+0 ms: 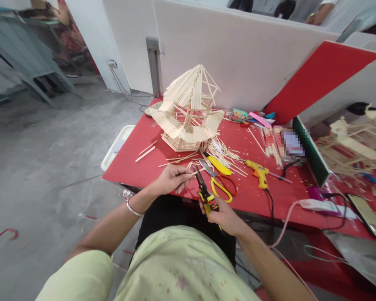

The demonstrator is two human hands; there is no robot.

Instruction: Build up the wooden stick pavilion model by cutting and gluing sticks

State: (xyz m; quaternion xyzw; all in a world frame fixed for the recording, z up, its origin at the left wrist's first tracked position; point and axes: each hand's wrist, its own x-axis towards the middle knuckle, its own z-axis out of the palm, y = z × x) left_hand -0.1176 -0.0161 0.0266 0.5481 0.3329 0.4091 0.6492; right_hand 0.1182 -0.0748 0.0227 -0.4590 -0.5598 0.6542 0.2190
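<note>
L hand pinches a thin pale wooden stick btwn thumb & fingertips, just above the near edge of the red tabletop. R hand is closed round the grips of yellow-and-black-handled metal cutters, nose up, jaws slightly apart at the stick's free end; can't tell if they touch it. Just beyond: red-and-yellow-handled scissors, yellow utility knife, yellow hot-glue gun. Further back, a pale stick-built model house w/ loose sticks scattered round it.
</note>
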